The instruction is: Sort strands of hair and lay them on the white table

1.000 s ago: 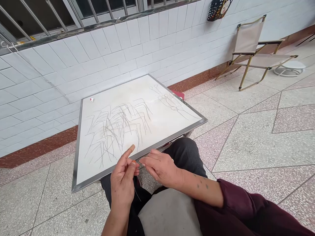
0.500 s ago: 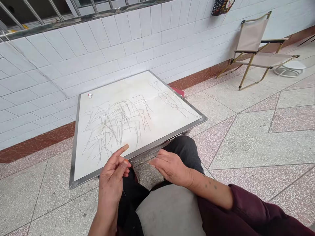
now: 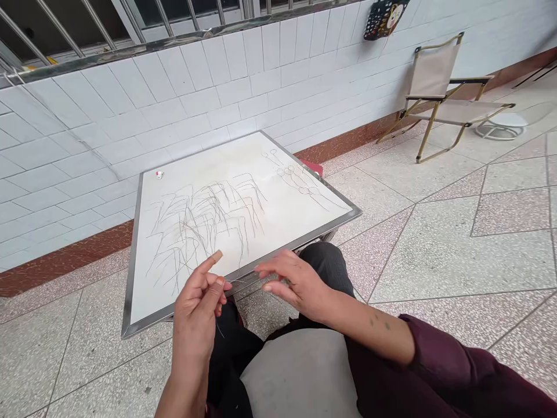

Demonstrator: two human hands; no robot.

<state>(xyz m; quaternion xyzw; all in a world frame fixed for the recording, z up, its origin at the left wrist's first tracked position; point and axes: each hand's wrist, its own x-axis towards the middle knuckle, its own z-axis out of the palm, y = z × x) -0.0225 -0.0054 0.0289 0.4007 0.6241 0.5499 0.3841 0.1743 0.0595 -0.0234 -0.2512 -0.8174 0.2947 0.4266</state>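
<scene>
Between thumb and fingers, my left hand [image 3: 198, 299] pinches a thin wire [image 3: 236, 282] over the table's front edge. One end of the wire sticks out to the right, and a thin strand hangs below the hand. A tan wrap covers the raised index fingertip. My right hand [image 3: 298, 285] is just right of the wire's end, its thumb and fingers apart with nothing between them. Many bent dark wires [image 3: 209, 209] lie in an overlapping group on the white tabletop [image 3: 278, 226]. Several wires with looped ends [image 3: 289, 171] lie at its right side.
A small white and red object [image 3: 159, 174] sits at the table's far left corner. Behind the table stands a white tiled wall [image 3: 195, 110]. A folding chair [image 3: 435, 87] and a round white stool [image 3: 500, 125] are at the right. A patterned bag [image 3: 385, 20] hangs on the wall.
My right hand has let go of the wire's right end and opened its fingers. My left hand still pinches the wire. The view has shifted slightly.
</scene>
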